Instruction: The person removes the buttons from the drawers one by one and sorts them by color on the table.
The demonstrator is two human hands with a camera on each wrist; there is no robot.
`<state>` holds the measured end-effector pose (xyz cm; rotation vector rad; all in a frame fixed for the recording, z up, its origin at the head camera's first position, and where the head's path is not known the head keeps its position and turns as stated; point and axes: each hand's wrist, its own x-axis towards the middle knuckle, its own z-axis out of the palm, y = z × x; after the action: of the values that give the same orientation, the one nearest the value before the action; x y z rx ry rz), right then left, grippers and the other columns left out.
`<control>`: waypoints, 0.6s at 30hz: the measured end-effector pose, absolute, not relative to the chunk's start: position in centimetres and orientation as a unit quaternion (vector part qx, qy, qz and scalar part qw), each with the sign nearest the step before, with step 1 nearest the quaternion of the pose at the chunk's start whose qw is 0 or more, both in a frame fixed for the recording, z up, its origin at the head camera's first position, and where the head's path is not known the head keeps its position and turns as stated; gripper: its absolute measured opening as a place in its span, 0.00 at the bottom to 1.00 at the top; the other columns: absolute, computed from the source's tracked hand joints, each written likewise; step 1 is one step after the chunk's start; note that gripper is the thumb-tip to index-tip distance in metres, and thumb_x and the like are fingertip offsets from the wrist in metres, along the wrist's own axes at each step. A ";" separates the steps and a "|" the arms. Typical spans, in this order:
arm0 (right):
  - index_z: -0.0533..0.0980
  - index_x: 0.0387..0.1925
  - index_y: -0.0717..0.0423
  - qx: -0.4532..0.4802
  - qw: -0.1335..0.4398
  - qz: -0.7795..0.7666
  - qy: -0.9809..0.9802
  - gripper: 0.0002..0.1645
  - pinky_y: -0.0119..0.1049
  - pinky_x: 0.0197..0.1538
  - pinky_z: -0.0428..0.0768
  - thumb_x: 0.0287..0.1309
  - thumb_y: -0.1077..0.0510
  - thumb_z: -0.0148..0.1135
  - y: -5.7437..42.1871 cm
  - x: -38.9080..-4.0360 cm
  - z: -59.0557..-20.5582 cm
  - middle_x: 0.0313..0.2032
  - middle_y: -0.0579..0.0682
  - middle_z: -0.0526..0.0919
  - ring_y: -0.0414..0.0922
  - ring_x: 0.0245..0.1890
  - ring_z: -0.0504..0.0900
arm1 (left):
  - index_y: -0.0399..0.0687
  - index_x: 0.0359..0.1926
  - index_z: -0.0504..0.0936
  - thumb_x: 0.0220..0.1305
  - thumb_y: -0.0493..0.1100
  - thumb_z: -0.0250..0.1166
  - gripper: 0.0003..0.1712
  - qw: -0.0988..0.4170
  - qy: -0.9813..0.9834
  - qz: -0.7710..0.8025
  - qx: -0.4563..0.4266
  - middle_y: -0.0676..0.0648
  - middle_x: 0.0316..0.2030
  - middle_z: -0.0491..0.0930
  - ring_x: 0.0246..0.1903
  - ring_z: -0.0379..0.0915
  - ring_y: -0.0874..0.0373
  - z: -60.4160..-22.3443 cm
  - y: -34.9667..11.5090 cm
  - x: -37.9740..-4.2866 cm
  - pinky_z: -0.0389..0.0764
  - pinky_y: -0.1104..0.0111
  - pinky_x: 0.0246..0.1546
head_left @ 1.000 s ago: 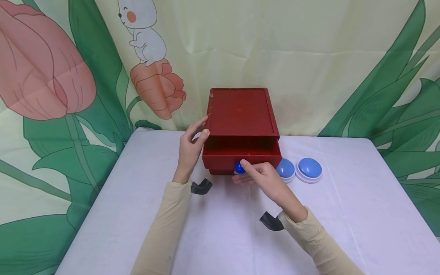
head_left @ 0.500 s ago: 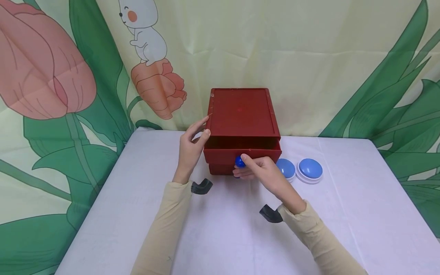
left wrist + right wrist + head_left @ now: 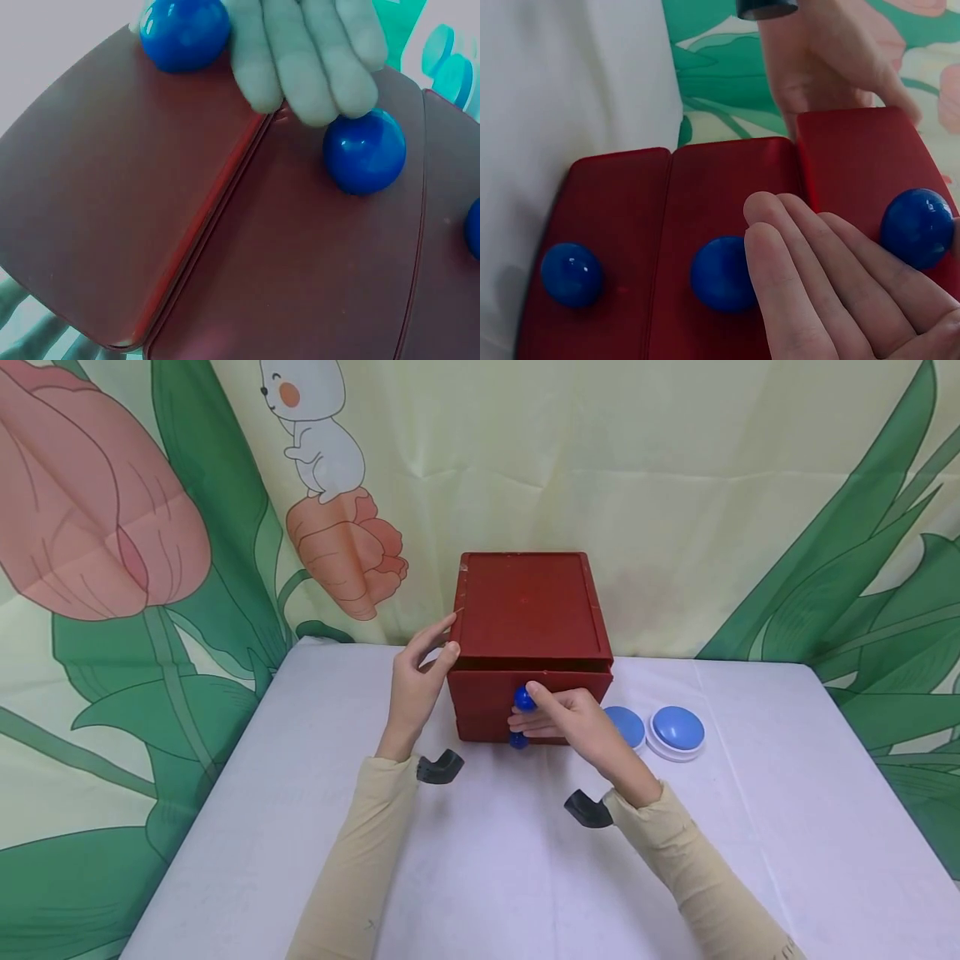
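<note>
A dark red drawer unit (image 3: 525,602) stands at the back of the table, its stacked drawer fronts each bearing a round blue knob. The top drawer (image 3: 480,693) sticks out slightly, leaving a narrow dark gap beneath the unit's top. My right hand (image 3: 570,714) holds that drawer's knob (image 3: 917,227) between thumb and index finger. Its other fingers stretch straight past the middle knob (image 3: 724,274). Lower down, another knob (image 3: 571,274) is untouched. On the unit's left side rests my left hand (image 3: 415,689), fingers extended along the wall and thumb near the front corner.
Two blue domed buttons on white bases are right of the unit; the nearer button (image 3: 625,727) is partly covered by the right hand, the farther button (image 3: 677,728) fully visible. A white cloth covers the table (image 3: 480,877). A printed curtain (image 3: 675,510) hangs close behind.
My right hand has moved away from me with the knob, and the top drawer has slid most of the way into the unit. The left hand has stayed in place.
</note>
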<state>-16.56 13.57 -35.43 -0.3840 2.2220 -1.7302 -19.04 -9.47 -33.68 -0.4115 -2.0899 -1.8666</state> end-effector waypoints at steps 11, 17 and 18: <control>0.80 0.53 0.68 -0.127 0.155 -0.604 0.771 0.36 0.43 0.51 0.83 0.73 0.38 0.47 13.7 -17.5 -35.2 0.46 0.61 0.87 0.52 0.46 0.87 | 0.55 0.66 0.76 0.71 0.47 0.60 0.24 0.171 -0.726 -0.649 -0.150 0.53 0.63 0.75 0.60 0.73 0.59 -36.7 -9.8 -21.1 0.79 0.58 0.55; 0.79 0.53 0.69 -0.125 0.156 -0.615 0.763 0.36 0.42 0.50 0.83 0.73 0.39 0.48 13.6 -17.9 -35.2 0.45 0.62 0.87 0.53 0.46 0.88 | 0.53 0.66 0.76 0.71 0.45 0.60 0.24 0.173 -0.723 -0.653 -0.147 0.50 0.63 0.75 0.59 0.73 0.56 -36.8 -9.8 -21.2 0.79 0.60 0.54; 0.79 0.53 0.70 -0.124 0.156 -0.617 0.761 0.37 0.42 0.50 0.83 0.73 0.39 0.48 13.5 -17.9 -35.2 0.45 0.62 0.87 0.53 0.46 0.88 | 0.52 0.66 0.76 0.71 0.44 0.60 0.24 0.173 -0.722 -0.653 -0.147 0.49 0.63 0.75 0.60 0.73 0.56 -36.7 -9.8 -21.2 0.79 0.59 0.54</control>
<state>-17.95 13.55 -35.20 -0.3562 2.1789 -1.7669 -21.16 -9.77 -36.75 -0.4176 -2.0477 -1.8527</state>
